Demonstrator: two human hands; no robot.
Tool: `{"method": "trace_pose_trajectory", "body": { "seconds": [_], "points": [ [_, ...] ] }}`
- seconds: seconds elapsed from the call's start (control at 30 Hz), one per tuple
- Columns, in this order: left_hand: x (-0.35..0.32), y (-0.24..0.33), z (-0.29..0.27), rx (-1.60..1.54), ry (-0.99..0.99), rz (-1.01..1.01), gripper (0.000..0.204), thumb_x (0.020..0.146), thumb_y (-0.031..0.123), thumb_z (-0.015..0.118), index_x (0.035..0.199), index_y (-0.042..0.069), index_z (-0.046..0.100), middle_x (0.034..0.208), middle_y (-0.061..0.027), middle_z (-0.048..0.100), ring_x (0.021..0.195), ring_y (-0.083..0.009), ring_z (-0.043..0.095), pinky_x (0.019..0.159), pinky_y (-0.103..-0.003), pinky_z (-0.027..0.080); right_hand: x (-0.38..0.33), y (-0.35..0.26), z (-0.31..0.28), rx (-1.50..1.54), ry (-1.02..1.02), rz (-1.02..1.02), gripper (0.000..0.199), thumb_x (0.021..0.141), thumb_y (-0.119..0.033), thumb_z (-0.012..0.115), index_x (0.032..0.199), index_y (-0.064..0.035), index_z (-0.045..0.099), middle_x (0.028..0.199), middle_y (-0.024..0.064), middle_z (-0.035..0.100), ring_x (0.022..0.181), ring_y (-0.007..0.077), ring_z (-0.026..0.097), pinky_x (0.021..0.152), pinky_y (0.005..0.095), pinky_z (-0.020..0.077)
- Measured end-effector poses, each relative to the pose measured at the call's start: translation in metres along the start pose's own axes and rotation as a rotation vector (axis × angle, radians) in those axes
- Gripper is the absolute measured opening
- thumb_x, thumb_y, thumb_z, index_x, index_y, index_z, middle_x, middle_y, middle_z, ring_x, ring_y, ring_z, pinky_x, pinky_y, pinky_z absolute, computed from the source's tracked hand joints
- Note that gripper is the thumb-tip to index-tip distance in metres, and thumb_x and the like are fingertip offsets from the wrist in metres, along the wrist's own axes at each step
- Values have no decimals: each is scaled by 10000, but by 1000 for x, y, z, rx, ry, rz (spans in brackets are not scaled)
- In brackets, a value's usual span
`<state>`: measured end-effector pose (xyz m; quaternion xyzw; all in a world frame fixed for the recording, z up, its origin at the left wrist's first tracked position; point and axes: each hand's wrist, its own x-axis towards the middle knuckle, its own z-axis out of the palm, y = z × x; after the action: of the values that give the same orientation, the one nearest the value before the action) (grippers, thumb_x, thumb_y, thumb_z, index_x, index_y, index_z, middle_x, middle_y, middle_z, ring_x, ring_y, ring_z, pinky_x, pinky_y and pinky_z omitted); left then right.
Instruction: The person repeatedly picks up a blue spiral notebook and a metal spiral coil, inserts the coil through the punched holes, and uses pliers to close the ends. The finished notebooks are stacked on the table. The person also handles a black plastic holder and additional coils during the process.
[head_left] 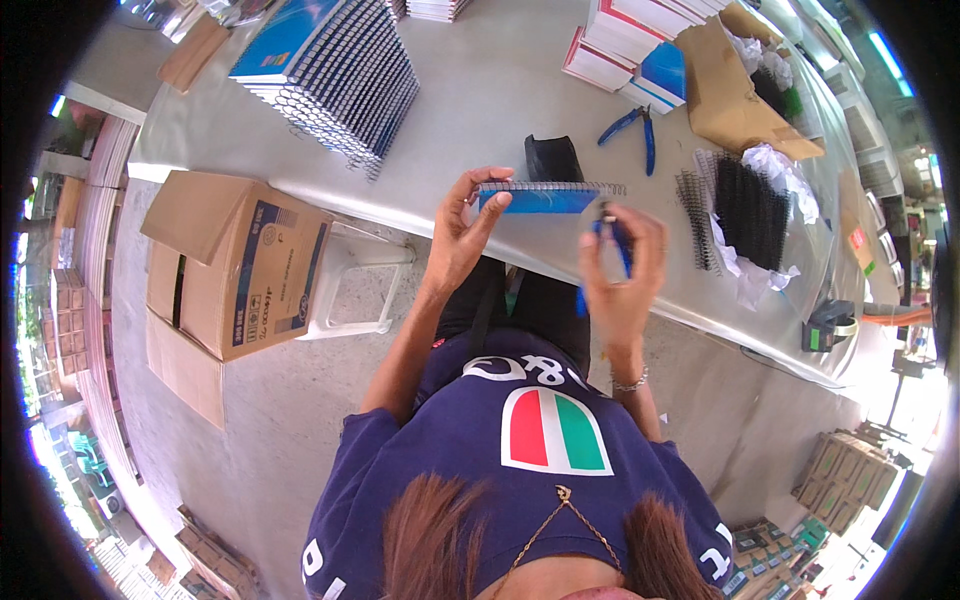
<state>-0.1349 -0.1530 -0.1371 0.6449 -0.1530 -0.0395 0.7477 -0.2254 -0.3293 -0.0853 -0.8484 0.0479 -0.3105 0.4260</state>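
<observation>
My left hand point(462, 235) grips the left end of a blue-covered spiral notebook point(545, 202), thumb in front and fingers behind. Its wire-like coil runs along the upper edge, and a loose length sticks out past the right end. At that end my right hand point(630, 270) is closed around blue-handled cutting pliers point(620, 245), jaws up beside the coil; motion blurs this hand slightly. Just behind the notebook lies a black curved piece point(553, 160). A second pair of blue-handled pliers point(647, 140) rests on the table with its handles spread.
The grey table point(470, 110) carries a tall stack of spiral notebooks point(350, 85) at far left. Black coils point(752, 215) on crumpled paper, red-edged books point(600, 60) and an opened carton point(715, 95) are at right. A cardboard box point(265, 280) sits on a white stool point(370, 285).
</observation>
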Motion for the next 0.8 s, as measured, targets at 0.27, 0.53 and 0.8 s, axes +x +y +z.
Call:
{"method": "trace_pose_trajectory", "body": {
  "seconds": [0.27, 0.53, 0.8],
  "points": [
    [3, 9, -9, 172, -27, -46, 220, 935, 46, 625, 1146, 3, 667, 1086, -74, 711, 990, -130, 636, 882, -303, 505, -17, -12, 59, 53, -157, -211, 410, 777, -124, 768, 1162, -74, 638, 1072, 108, 574, 900, 269, 621, 763, 389, 532],
    [-1, 11, -10, 175, -76, -6, 311, 935, -88, 500, 1210, -17, 626, 1157, -69, 668, 1000, -120, 618, 888, -259, 510, -18, -5, 71, 26, -149, -238, 395, 782, -108, 763, 1158, -76, 643, 1018, 105, 556, 842, 256, 612, 723, 377, 528],
    [-3, 6, -7, 189, -33, 21, 345, 911, -122, 482, 1202, -17, 634, 1131, -90, 694, 1007, -146, 654, 881, -287, 535, -20, -6, 72, 30, -128, -252, 381, 793, -109, 761, 1155, -68, 652, 997, 104, 554, 821, 251, 615, 702, 367, 530]
  ]
}}
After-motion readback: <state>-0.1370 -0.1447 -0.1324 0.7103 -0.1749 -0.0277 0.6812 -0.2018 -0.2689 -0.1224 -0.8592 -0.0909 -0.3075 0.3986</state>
